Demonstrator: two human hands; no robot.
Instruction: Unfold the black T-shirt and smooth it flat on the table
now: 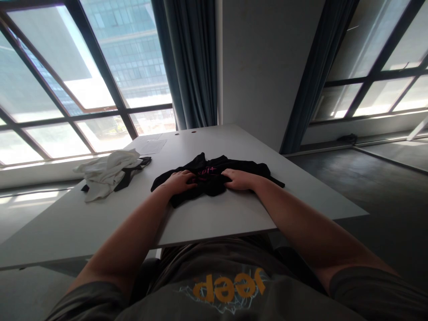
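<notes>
A crumpled black garment (214,185) with pink lettering lies in front of me on the white table (207,223). Its folds hide whether it is a T-shirt or something else. On its left part, my left hand (180,182) has its fingers curled into the fabric. My right hand (239,179) grips the cloth right of the lettering, with its fingertips partly lost in the dark folds. Black fabric spreads past both hands, and a narrow end points right.
A heap of white and black clothing (109,171) lies on the left of the table. Behind it is a sheet of paper (153,146). Two small round holes are near the far edge. Dark curtains (190,67) and windows stand beyond.
</notes>
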